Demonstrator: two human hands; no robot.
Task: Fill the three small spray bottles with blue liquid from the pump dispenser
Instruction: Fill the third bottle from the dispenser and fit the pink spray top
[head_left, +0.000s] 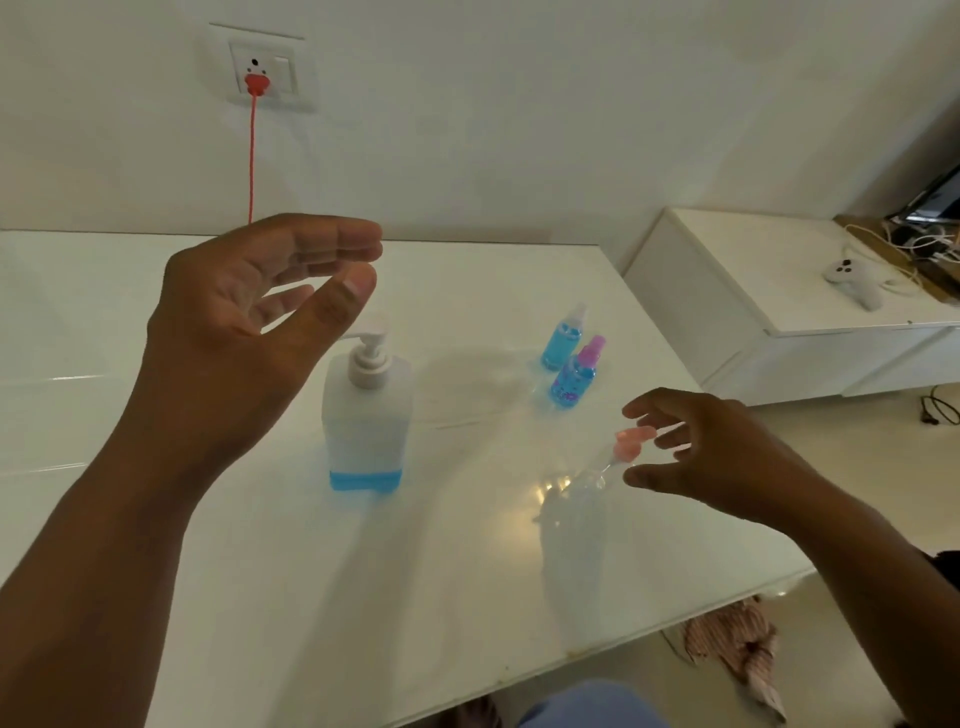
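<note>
Overhead, both hands — left (260, 291), right (711, 452) — hover, fingers spread.

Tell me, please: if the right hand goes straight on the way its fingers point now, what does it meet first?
Most likely the pink cap of the clear small bottle, just ahead of the right hand, whose spread fingers do not clearly touch it. Motion blur leaves depth uncertain.
</note>
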